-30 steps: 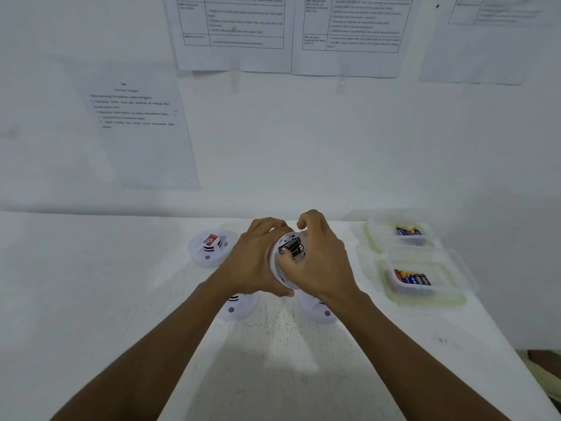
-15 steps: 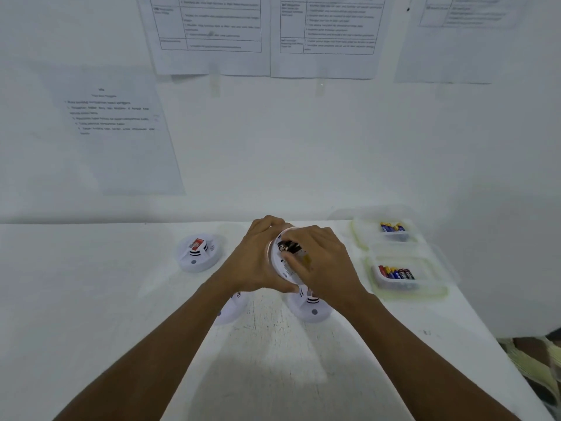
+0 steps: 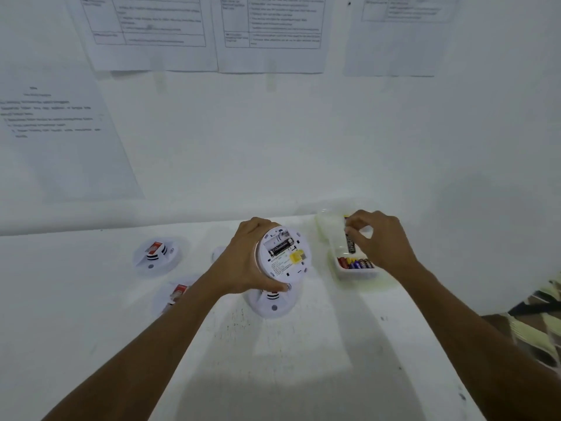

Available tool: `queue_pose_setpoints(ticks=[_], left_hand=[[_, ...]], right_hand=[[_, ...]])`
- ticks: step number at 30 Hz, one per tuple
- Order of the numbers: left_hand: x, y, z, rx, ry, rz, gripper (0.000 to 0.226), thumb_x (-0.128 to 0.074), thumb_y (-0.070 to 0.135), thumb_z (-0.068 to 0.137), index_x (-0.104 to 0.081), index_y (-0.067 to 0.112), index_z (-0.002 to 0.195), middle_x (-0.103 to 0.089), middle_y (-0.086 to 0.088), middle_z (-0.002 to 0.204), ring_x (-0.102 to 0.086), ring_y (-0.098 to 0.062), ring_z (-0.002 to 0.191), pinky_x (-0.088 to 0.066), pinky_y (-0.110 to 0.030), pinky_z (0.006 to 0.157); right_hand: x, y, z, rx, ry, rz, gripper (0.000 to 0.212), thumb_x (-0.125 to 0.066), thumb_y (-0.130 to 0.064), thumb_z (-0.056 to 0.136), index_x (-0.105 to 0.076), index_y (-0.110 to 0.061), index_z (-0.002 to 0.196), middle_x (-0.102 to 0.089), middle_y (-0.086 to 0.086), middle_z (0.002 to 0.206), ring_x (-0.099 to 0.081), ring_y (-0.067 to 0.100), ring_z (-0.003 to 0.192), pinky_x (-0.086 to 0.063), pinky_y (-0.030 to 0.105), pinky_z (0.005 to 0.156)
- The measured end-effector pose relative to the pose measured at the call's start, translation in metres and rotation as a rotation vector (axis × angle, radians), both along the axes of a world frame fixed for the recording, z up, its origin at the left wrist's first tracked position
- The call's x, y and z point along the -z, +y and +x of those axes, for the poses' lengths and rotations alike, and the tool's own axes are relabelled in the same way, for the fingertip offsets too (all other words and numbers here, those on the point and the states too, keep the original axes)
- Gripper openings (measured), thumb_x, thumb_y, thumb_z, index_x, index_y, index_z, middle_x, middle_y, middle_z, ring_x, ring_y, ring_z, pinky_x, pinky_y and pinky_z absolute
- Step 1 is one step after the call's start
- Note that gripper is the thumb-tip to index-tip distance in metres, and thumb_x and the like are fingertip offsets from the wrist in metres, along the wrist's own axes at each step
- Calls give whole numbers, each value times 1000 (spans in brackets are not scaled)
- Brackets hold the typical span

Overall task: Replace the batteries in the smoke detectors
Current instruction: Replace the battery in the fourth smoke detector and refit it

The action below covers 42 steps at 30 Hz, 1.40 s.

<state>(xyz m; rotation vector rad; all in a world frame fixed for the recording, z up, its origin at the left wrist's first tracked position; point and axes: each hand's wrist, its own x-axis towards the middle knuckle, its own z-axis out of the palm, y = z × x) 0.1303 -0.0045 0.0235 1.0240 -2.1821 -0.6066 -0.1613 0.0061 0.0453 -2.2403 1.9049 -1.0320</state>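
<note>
Over battery tray, right hand fingers pinch black battery; left hand fingers wrap detector (underside up).

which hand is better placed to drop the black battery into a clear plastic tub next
Right. The right hand pinches the black battery above the clear plastic tubs; the left hand is occupied gripping the round white smoke detector.

Printed sheets on white wall; patterned cloth beyond white table edge
</note>
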Motion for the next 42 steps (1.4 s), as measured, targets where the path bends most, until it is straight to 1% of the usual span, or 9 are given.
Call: queue_pose_setpoints(ticks=[4, 7, 13, 19, 24, 25, 27, 32, 42], left_hand=[[0, 6, -24, -6, -19, 4, 98, -92, 49, 41, -46, 36, 126, -44, 15, 120, -39, -7, 118, -40, -28, 98], [1, 11, -41, -10, -20, 5, 99, -88, 57, 40, -45, 36, 127, -44, 15, 122, -39, -8, 119, -40, -31, 100], [4, 26, -57, -54, -13, 19, 100, -87, 58, 40, -43, 39, 127, -42, 15, 125, -37, -8, 122, -41, -37, 103], [7, 35, -57, -73, -15, 11, 100, -86, 60, 42, -46, 34, 130, -45, 11, 125, -38, -11, 121, -41, -40, 102], [2, 36, -57, -87, -10, 1, 100, -84, 62, 41, -46, 34, 130, -44, 11, 126, -37, -11, 122, -40, -40, 102], [1, 36, -58, -93, -6, -5, 101, -83, 63, 41, -46, 33, 130, -44, 11, 126, -37, -11, 122, -40, -40, 102], [0, 34, -60, -108, -1, -26, 101, -81, 67, 42, -45, 34, 130, -44, 11, 127, -37, -11, 122, -40, -41, 102], [4, 26, -59, -134, -44, -92, 95, -74, 76, 46, -37, 45, 128, -46, 10, 128, -40, -12, 122, -40, -45, 102], [4, 15, -59, -129, -37, -200, 89, -69, 71, 49, -37, 40, 126, -46, 15, 122, -44, -12, 117, -40, -38, 100]], right_hand=[[9, -8, -53, 137, 267, 259, 13, -63, -36, 90, -61, -33, 77, -65, -16, 69, -59, 8, 82, -28, 34, 83], [21, -13, -63, 152, 516, 369, 14, -58, -41, 93, -59, -33, 83, -56, -14, 65, -51, 6, 93, -19, 43, 99], [31, -19, -62, 119, 566, 432, 13, -53, -42, 95, -61, -34, 89, -52, -13, 64, -62, 11, 88, -14, 47, 104], [25, -7, -65, 94, 398, 414, 9, -53, -35, 95, -62, -37, 91, -65, -14, 78, -61, 9, 90, -21, 42, 99], [2, 28, -24, -187, -331, 200, 9, -66, -11, 91, -69, -19, 89, -70, -10, 85, -63, -6, 77, -42, 6, 71], [-3, 35, -11, -222, -429, 198, 8, -66, -7, 90, -70, -14, 89, -70, -7, 88, -64, -6, 76, -44, 6, 65], [-4, 44, 11, -256, -528, 194, 9, -67, -3, 87, -72, -11, 88, -70, -4, 93, -66, -2, 76, -47, 9, 64], [7, 48, 45, -131, -604, 90, 16, -65, -8, 88, -72, -22, 86, -70, -10, 95, -67, 1, 83, -50, 14, 73], [5, 35, 75, 74, -815, 273, 6, -69, -26, 86, -67, -20, 88, -71, -6, 94, -66, 11, 90, -53, 27, 70]])
